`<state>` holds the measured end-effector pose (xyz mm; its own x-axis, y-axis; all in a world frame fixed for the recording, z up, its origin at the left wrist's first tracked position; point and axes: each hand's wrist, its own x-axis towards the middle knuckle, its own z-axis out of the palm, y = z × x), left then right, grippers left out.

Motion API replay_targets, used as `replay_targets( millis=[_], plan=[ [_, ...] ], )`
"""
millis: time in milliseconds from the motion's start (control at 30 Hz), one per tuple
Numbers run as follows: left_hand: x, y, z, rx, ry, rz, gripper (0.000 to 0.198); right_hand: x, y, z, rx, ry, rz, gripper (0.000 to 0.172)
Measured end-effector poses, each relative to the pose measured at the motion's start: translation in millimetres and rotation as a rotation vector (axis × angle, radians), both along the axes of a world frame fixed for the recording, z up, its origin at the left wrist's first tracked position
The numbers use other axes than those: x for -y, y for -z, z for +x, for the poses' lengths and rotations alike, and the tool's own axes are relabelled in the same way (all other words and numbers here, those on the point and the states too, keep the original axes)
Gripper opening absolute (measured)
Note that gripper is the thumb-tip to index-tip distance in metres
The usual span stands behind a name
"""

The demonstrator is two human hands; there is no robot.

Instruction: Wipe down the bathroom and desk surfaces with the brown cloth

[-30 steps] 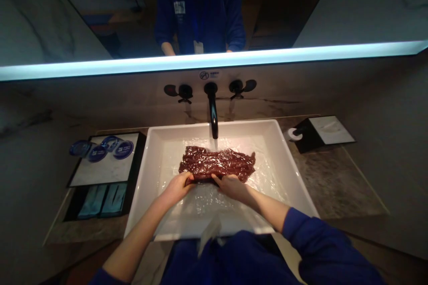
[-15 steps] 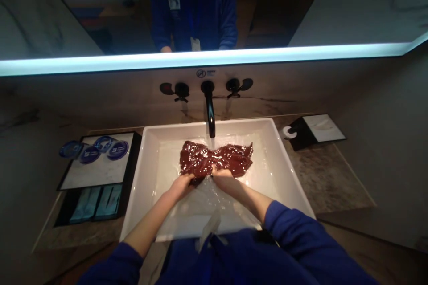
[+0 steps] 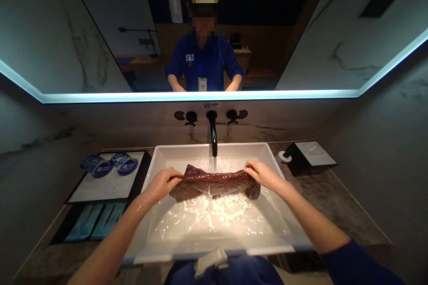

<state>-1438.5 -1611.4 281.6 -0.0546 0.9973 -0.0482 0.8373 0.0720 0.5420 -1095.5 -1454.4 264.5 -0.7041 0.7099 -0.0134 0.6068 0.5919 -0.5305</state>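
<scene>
A wet dark red cloth (image 3: 214,179) is stretched sideways between my hands over the white sink (image 3: 152,225). My left hand (image 3: 165,181) pinches its left end, and my right hand (image 3: 262,173) pinches its right upper corner. The cloth's lower part hangs down to the rippling water (image 3: 214,213) in the basin. Just behind the cloth, the black faucet spout (image 3: 214,138) points down over the sink's back.
On the left, two cups with blue lids (image 3: 123,164) stand on a tray (image 3: 100,189) beside blue packets (image 3: 80,222). A black tissue box (image 3: 304,160) sits at the right. A lit mirror (image 3: 203,62) reflects a person in blue.
My hands have moved apart, from close together on the bunched cloth to its two ends. The cloth is now spread and lifted. The view has tilted up, showing more mirror.
</scene>
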Motion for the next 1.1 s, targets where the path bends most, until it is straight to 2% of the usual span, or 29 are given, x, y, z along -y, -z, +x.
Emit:
replay_targets(
  millis=[200,333,433,500,533,600,667,800,833,900,967,1033,1100],
  plan=[
    [-22,-105.3,1,-0.043,0.056,0.307,0.023,-27,-103.0,16,-0.319,0.052,0.194,0.025],
    [-43,-161.6,0,-0.051,0.029,0.469,0.021,-42,-156.5,17,-0.418,0.077,0.325,0.021],
    [-48,-188.0,3,-0.048,0.036,0.587,0.018,-48,-176.3,21,-0.46,0.078,0.365,0.022],
    [-47,-192.9,8,-0.063,0.032,0.663,0.016,-49,-176.0,25,-0.461,0.071,0.346,0.021],
    [-46,-190.1,10,-0.062,0.023,0.687,0.016,-48,-171.0,26,-0.459,0.064,0.33,0.02],
    [-44,-171.7,12,-0.012,0.006,0.673,0.016,-46,-150.9,27,-0.459,0.054,0.292,0.019],
    [-42,-136.3,11,0.122,-0.033,0.56,0.018,-43,-118.1,25,-0.443,0.052,0.24,0.019],
    [-38,-34.7,3,0.444,-0.239,0.15,0.034,-34,-27.1,13,-0.335,0.037,0.063,0.018],
    [-37,-9.1,3,0.494,-0.25,0.087,0.037,-30,-2.1,9,-0.307,0.026,0.031,0.018],
    [-33,36.5,5,0.454,-0.236,0.026,0.034,-20,47.2,0,-0.262,-0.014,-0.001,0.021],
    [-29,73.0,14,0.287,-0.175,-0.037,0.032,-4,93.0,-8,-0.205,-0.087,-0.018,0.027],
    [-24,101.4,27,0.108,-0.081,-0.12,0.032,17,132.3,-17,-0.113,-0.178,-0.039,0.033],
    [-20,123.4,42,-0.007,0.009,-0.19,0.03,38,162.3,-25,-0.032,-0.245,-0.055,0.033]
  ],
)
